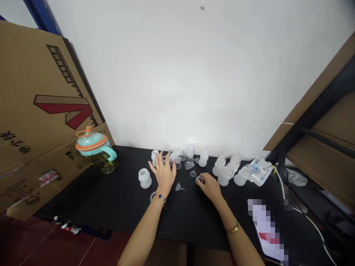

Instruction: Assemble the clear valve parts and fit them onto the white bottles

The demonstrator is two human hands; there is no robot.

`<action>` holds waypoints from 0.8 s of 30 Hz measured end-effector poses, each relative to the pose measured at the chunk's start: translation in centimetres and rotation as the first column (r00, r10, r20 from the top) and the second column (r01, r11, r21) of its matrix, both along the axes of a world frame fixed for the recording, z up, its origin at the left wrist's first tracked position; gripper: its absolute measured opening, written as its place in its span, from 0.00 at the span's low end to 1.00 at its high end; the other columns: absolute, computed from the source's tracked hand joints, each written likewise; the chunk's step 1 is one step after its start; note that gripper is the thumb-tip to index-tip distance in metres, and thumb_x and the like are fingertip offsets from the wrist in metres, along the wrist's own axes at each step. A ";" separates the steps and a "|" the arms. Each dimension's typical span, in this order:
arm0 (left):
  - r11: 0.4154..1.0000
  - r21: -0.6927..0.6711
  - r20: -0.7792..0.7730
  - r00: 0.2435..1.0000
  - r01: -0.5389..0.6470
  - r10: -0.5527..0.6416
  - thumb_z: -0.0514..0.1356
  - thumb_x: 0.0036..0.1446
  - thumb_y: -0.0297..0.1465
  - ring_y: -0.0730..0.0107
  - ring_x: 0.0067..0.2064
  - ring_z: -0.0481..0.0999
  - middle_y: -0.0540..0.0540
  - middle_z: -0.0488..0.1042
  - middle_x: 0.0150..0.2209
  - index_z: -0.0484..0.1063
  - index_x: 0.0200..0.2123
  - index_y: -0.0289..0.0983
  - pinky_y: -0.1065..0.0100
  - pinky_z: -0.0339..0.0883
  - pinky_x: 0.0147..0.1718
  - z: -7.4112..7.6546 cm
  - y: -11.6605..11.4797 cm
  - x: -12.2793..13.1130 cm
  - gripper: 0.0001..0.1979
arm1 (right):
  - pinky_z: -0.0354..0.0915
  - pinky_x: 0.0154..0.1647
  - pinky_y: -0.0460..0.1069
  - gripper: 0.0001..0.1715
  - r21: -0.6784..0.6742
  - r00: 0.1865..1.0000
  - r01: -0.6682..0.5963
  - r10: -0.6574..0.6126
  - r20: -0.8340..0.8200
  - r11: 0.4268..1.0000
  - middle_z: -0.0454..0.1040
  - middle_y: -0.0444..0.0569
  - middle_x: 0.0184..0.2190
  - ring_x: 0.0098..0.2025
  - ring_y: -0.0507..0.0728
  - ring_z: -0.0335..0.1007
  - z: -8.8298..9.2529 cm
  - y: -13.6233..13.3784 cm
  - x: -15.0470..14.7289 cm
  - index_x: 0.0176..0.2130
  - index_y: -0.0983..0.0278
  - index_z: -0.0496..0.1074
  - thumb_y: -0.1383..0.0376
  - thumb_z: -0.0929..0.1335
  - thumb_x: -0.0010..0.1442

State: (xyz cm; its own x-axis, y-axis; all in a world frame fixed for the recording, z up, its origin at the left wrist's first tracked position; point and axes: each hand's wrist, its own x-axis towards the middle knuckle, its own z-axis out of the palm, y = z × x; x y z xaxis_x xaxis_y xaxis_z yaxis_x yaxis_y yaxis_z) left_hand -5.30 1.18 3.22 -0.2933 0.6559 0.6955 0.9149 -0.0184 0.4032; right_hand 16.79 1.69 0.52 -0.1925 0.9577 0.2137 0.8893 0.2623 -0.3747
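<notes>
Phone (267, 236): one, laid at five o'clock of the view on the black desk (119, 199). Right hand (210, 186): curled, a clear cap (199, 180) pinched at its ten o'clock. Left hand (165, 171): fingers spread wide, nothing seen to be held; whether any loose part is touched by the fingertips cannot be told. Funnel (180, 187): one, clear, laid on its side between the hands; long axis near level, spout pointed to three o'clock; found between four and five o'clock from the left hand, the nearer. Jar (145, 178): one, white, stood upright between eight and nine o'clock from the left hand.
</notes>
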 end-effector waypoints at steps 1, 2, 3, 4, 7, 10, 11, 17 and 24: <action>1.000 -0.020 0.016 1.000 -0.020 0.021 0.55 0.66 0.34 0.38 0.72 0.49 0.30 0.58 0.69 0.65 0.63 0.36 0.28 0.34 0.65 0.0 0.1 -0.3 0.23 | 0.50 0.29 0.46 0.07 -0.001 1.000 -0.001 0.001 0.002 1.000 0.71 0.44 0.34 0.31 0.52 0.67 0.0 0.0 0.0 0.37 0.61 0.73 0.61 0.67 0.64; 0.999 -0.035 0.029 0.999 -0.033 0.034 0.55 0.66 0.35 0.37 0.73 0.46 0.29 0.55 0.70 0.64 0.64 0.35 0.28 0.35 0.65 -0.1 0.3 -0.7 0.25 | 0.50 0.29 0.46 0.06 -0.002 1.000 -0.002 0.002 0.004 1.000 0.71 0.44 0.34 0.31 0.52 0.67 0.1 0.0 0.0 0.38 0.61 0.74 0.62 0.67 0.64; 0.998 -0.045 0.035 0.998 -0.040 0.042 0.55 0.66 0.35 0.36 0.73 0.45 0.28 0.53 0.70 0.62 0.65 0.34 0.28 0.37 0.65 -0.3 0.6 -1.0 0.26 | 0.50 0.29 0.46 0.06 -0.002 1.000 -0.004 0.004 0.005 1.000 0.71 0.44 0.35 0.31 0.52 0.67 0.1 -0.1 -0.1 0.38 0.60 0.74 0.63 0.67 0.64; 0.997 -0.049 0.043 0.998 -0.052 0.054 0.55 0.66 0.35 0.36 0.73 0.43 0.27 0.52 0.71 0.61 0.66 0.33 0.29 0.38 0.65 -0.6 0.9 -1.4 0.28 | 0.50 0.29 0.46 0.06 -0.003 1.000 -0.005 0.005 0.006 1.000 0.71 0.44 0.35 0.31 0.52 0.68 0.1 -0.1 -0.1 0.38 0.60 0.74 0.63 0.67 0.63; 0.996 -0.051 0.061 0.995 -0.070 0.074 0.56 0.65 0.35 0.36 0.74 0.40 0.25 0.48 0.72 0.56 0.68 0.29 0.33 0.44 0.66 -1.5 1.7 -2.4 0.32 | 0.50 0.29 0.46 0.06 -0.013 1.000 -0.006 0.006 0.008 1.000 0.71 0.44 0.36 0.32 0.52 0.68 0.1 0.0 -0.1 0.38 0.60 0.75 0.64 0.67 0.62; 0.994 -0.074 0.069 0.994 -0.075 0.080 0.57 0.64 0.36 0.36 0.74 0.39 0.22 0.46 0.71 0.53 0.69 0.26 0.39 0.49 0.66 -2.3 2.3 -3.1 0.35 | 0.50 0.29 0.46 0.06 -0.008 1.000 -0.005 0.005 0.008 1.000 0.71 0.44 0.35 0.32 0.52 0.68 0.0 0.0 -0.1 0.39 0.60 0.75 0.63 0.67 0.62; 0.993 -0.089 0.065 0.994 -0.077 0.083 0.58 0.64 0.36 0.35 0.73 0.40 0.20 0.46 0.71 0.53 0.68 0.24 0.40 0.51 0.66 -2.5 2.4 -3.3 0.35 | 0.50 0.29 0.46 0.07 -0.005 1.000 -0.004 0.004 0.009 1.000 0.71 0.44 0.35 0.32 0.52 0.68 0.0 0.0 -0.1 0.39 0.60 0.76 0.63 0.67 0.62; 0.987 -0.135 0.043 0.994 -0.092 0.099 0.57 0.64 0.36 0.35 0.72 0.48 0.19 0.49 0.70 0.56 0.67 0.25 0.41 0.53 0.64 -2.9 2.4 -3.3 0.33 | 0.51 0.30 0.46 0.08 -0.013 0.999 -0.007 0.008 0.037 1.000 0.73 0.45 0.38 0.33 0.52 0.70 -0.2 0.0 -0.2 0.41 0.61 0.76 0.64 0.68 0.62; 0.987 -0.100 0.045 0.990 -0.126 0.131 0.55 0.64 0.33 0.40 0.67 0.61 0.24 0.57 0.67 0.63 0.61 0.29 0.45 0.60 0.61 -2.4 2.2 -3.3 0.24 | 0.53 0.31 0.46 0.10 -0.012 0.998 -0.015 0.016 0.062 1.000 0.74 0.45 0.41 0.35 0.52 0.72 -0.1 -0.1 -0.2 0.43 0.60 0.76 0.63 0.67 0.63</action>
State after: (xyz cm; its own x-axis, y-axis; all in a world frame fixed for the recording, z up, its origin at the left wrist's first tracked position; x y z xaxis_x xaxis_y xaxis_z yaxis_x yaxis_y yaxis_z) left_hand -8.65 3.34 0.82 -0.4132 0.6740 0.6124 0.8854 0.1399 0.4434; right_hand 16.56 1.62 0.39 -0.2195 0.9570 0.1895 0.9068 0.2718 -0.3224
